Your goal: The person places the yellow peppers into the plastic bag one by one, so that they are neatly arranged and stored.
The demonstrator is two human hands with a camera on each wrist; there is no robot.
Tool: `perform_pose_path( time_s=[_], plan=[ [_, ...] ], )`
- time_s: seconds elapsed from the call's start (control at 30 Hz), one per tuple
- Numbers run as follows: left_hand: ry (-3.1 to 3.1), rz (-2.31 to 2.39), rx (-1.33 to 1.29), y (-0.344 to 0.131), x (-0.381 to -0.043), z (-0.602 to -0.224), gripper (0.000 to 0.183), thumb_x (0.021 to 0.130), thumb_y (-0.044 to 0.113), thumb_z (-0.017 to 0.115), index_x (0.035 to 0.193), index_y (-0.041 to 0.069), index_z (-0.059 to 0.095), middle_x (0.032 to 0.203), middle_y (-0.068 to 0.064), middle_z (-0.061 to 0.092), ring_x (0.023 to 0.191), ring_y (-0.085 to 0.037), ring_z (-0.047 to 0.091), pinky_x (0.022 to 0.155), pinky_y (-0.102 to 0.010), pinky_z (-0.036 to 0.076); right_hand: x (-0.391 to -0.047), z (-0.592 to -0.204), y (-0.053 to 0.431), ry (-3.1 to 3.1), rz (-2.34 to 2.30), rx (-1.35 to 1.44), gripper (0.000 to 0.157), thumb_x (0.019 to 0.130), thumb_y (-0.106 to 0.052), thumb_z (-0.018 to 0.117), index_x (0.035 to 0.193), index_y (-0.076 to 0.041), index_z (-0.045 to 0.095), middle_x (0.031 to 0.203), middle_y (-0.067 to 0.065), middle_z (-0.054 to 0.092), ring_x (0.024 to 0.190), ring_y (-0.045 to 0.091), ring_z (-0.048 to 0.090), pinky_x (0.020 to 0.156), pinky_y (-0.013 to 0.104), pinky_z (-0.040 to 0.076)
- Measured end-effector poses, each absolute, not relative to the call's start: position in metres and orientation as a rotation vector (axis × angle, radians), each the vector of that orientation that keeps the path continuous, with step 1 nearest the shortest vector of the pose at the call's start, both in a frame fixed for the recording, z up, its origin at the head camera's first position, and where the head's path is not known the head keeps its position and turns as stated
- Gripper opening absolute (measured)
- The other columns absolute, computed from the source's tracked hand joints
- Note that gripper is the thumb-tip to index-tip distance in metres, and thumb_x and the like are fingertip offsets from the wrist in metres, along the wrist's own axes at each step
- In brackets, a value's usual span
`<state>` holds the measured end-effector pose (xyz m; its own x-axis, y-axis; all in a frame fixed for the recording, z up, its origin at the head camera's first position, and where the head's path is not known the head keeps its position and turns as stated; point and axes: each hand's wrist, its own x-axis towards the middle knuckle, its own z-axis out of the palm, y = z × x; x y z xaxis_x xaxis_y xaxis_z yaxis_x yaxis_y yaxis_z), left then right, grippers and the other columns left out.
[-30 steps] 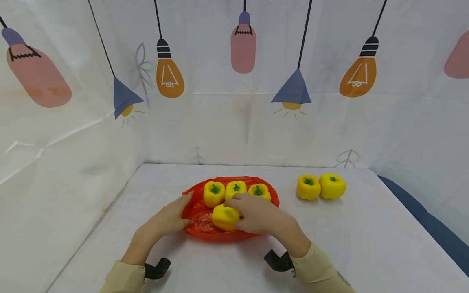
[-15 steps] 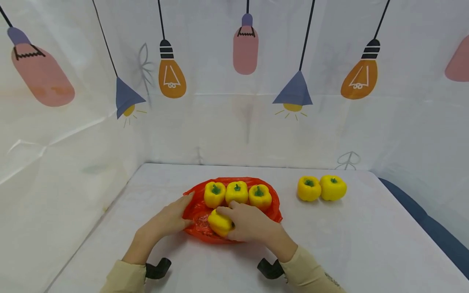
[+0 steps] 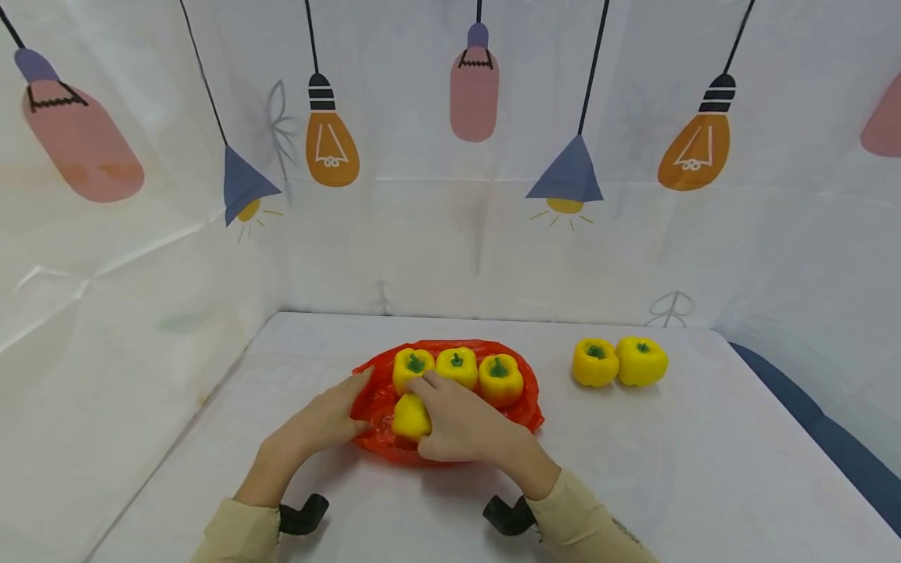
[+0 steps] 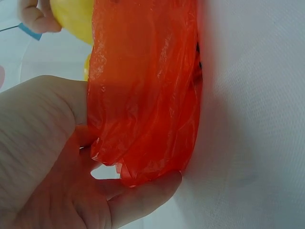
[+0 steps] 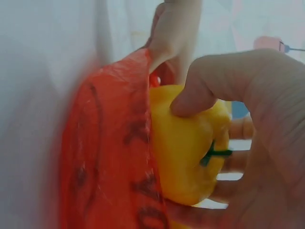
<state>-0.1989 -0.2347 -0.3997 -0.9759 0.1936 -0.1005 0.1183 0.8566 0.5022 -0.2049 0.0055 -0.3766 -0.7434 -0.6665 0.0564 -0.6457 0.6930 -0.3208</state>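
My right hand [image 3: 461, 422] holds a yellow bell pepper [image 3: 411, 420] at the front left of an opened red plastic bag [image 3: 528, 391]. In the right wrist view the thumb presses one side of this pepper [image 5: 183, 148], the fingers go round the other, and its green stem points toward the palm. Behind it, three more yellow bell peppers [image 3: 457, 367] sit in a row in the bag, stems up. My left hand [image 3: 327, 418] grips the bag's left edge; in the left wrist view the red film [image 4: 143, 90] lies between thumb and fingers.
Two yellow bell peppers [image 3: 594, 363] stand side by side at the back right of the white table [image 3: 704, 469]. Beyond the table hangs a white curtain [image 3: 422, 250] printed with lamps. Dark wrist mounts [image 3: 303, 516] stick out beside both sleeves.
My right hand has carried its pepper leftward within the bag and turned it, uncovering the row behind. My left hand has stayed at the bag's edge.
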Motion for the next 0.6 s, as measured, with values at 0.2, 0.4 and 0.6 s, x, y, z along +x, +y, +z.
perform_pose_path(
  time_s=[0.2,0.4,0.6],
  plan=[
    [2.876,0.777,0.243,-0.237,-0.199,-0.399,0.084,0.087,0.020,0.074,0.157,0.011,0.028,0.160,-0.012,0.036,0.146,-0.039,0.036,0.112,-0.062,0.038,-0.206,-0.379,-0.008,2.922,-0.495,-1.175,0.053,0.080,-0.033,0.072,0.127,-0.021,0.050,0.110,-0.008,0.060,0.097,0.008,0.057,0.091,0.029,0.055],
    [2.877,0.759,0.248,-0.237,-0.201,-0.401,0.084,0.087,0.020,0.074,0.158,0.012,0.028,0.161,-0.011,0.035,0.146,-0.038,0.036,0.112,-0.061,0.039,-0.207,-0.386,-0.010,3.000,-0.428,-1.262,0.047,0.087,-0.041,0.071,0.128,-0.020,0.058,0.124,-0.004,0.061,0.110,0.012,0.059,0.100,0.033,0.054],
    [2.878,0.767,0.250,-0.237,-0.201,-0.402,0.085,0.087,0.020,0.074,0.158,0.012,0.028,0.161,-0.010,0.036,0.146,-0.037,0.037,0.112,-0.061,0.039,-0.208,-0.390,-0.007,3.030,-0.416,-1.259,0.049,0.087,-0.047,0.072,0.128,-0.024,0.060,0.133,-0.002,0.058,0.121,0.016,0.057,0.101,0.037,0.054]
  ],
)
